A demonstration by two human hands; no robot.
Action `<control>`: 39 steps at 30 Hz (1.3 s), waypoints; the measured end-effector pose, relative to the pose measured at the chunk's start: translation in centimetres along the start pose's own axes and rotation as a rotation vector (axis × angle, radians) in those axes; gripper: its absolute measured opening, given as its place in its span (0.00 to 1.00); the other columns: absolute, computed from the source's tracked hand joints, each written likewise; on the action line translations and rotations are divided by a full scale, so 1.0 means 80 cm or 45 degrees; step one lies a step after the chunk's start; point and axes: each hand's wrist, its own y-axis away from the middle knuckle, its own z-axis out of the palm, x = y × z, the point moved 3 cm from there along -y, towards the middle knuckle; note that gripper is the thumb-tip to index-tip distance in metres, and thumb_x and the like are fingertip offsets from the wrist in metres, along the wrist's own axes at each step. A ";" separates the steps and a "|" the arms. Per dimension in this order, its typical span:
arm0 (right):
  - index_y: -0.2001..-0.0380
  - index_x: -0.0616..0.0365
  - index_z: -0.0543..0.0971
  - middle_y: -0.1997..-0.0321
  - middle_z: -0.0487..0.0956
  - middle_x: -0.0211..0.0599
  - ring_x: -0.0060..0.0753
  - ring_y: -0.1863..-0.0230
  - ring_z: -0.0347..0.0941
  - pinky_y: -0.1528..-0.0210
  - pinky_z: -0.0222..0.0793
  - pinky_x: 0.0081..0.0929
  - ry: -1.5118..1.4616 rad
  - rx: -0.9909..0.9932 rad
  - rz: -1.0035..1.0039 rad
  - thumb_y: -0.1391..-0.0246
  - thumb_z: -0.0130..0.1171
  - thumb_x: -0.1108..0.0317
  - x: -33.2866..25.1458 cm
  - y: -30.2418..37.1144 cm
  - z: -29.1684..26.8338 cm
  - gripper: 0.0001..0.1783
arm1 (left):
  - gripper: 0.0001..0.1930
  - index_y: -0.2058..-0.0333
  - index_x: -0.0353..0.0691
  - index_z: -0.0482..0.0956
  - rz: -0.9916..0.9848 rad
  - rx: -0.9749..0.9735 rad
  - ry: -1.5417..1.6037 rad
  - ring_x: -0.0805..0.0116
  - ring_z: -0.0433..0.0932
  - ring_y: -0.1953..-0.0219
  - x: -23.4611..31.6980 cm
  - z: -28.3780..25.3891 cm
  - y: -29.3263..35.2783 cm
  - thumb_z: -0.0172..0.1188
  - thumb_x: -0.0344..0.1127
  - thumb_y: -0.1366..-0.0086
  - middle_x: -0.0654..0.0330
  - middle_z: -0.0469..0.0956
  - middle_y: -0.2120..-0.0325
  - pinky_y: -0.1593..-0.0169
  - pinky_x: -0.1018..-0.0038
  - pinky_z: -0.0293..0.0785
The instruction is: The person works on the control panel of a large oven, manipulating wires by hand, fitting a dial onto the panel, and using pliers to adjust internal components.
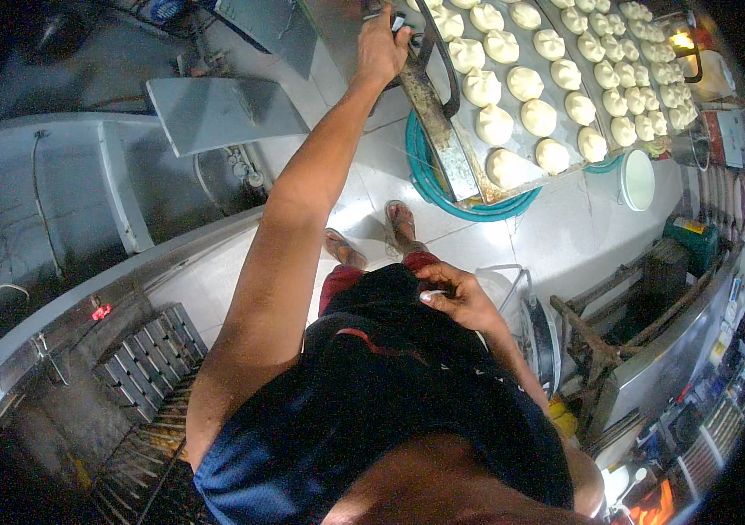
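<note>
My left hand (381, 51) reaches forward at the top of the view, its fingers closed around a small dark piece I cannot make out. It is beside the black handle (449, 66) at the left end of a metal tray (512, 144). Rows of pale, pleated dough buns (501, 45) cover this tray and the ones to its right. Close to my body, my right hand (460, 297) hangs in front of my dark shirt (381, 341). Its thumb and bent fingers are apart, with nothing seen between them.
Under the trays stands a teal round tub (499, 208), with a pale bucket (637, 179) further right. A grey metal panel (223, 109) juts out at the left above a steel counter edge (118, 284). A wooden frame (595, 337) stands at my right.
</note>
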 end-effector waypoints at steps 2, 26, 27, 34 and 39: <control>0.46 0.62 0.77 0.52 0.81 0.34 0.26 0.51 0.75 0.46 0.71 0.26 0.023 0.011 -0.140 0.36 0.64 0.63 -0.003 -0.006 0.002 0.20 | 0.30 0.36 0.30 0.68 -0.113 -0.022 0.029 0.38 0.71 0.40 0.004 -0.004 -0.002 0.60 0.41 0.32 0.39 0.76 0.44 0.35 0.56 0.66; 0.51 0.62 0.78 0.67 0.80 0.42 0.22 0.77 0.64 0.73 0.58 0.21 -0.237 -0.324 -0.368 0.28 0.47 0.47 -0.103 -0.115 0.047 0.27 | 0.21 0.42 0.34 0.71 0.240 0.002 0.081 0.48 0.68 0.36 0.116 -0.194 0.084 0.59 0.35 0.31 0.43 0.70 0.41 0.33 0.57 0.64; 0.50 0.62 0.77 0.67 0.80 0.42 0.22 0.77 0.64 0.73 0.58 0.21 -0.202 -0.401 -0.386 0.28 0.46 0.48 -0.124 -0.127 0.058 0.26 | 0.20 0.45 0.35 0.73 0.206 0.075 0.098 0.49 0.71 0.39 0.123 -0.251 0.097 0.61 0.35 0.32 0.45 0.72 0.43 0.36 0.57 0.68; 0.49 0.61 0.79 0.69 0.81 0.33 0.14 0.79 0.61 0.75 0.56 0.18 0.090 -0.744 -0.903 0.26 0.44 0.49 -0.322 -0.226 0.249 0.26 | 0.06 0.64 0.38 0.82 0.323 1.147 -0.819 0.58 0.81 0.63 0.227 -0.751 0.198 0.65 0.25 0.42 0.55 0.82 0.68 0.57 0.66 0.78; 0.49 0.58 0.80 0.70 0.80 0.31 0.11 0.83 0.59 0.82 0.54 0.14 0.040 -0.930 -1.337 0.27 0.49 0.55 -0.519 -0.204 0.427 0.19 | 0.20 0.44 0.34 0.77 0.176 1.513 -0.957 0.71 0.81 0.55 0.246 -0.979 0.209 0.66 0.32 0.33 0.55 0.82 0.55 0.48 0.73 0.78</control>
